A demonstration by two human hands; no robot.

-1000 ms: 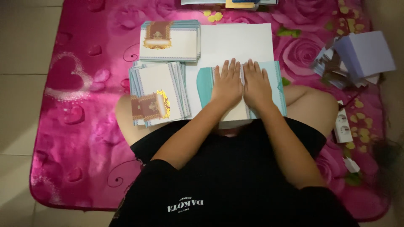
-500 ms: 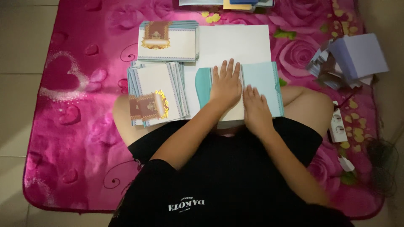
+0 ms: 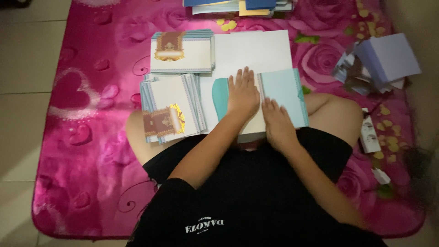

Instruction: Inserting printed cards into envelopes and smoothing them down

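Observation:
A light blue folded card [image 3: 281,96] with a teal flap lies on a white board [image 3: 254,52] across my lap. My left hand [image 3: 242,93] presses flat on the card's middle, fingers spread. Lower down, at the card's near edge, my right hand [image 3: 276,126] rests flat with fingers together. Neither hand grips anything. To the left of the hands sits a fanned stack of cards [image 3: 171,110] with a brown and gold emblem. A second neat stack [image 3: 182,51] lies beyond it.
A pink floral rug [image 3: 82,105] covers the tiled floor. A pale purple box [image 3: 388,57] with loose papers sits at right. A small white bottle [image 3: 369,135] lies by my knee. Blue and yellow folders [image 3: 238,5] lie at the far edge.
My right hand has slid back toward my body along the card, uncovering its right half. My left hand has stayed pressed on the card.

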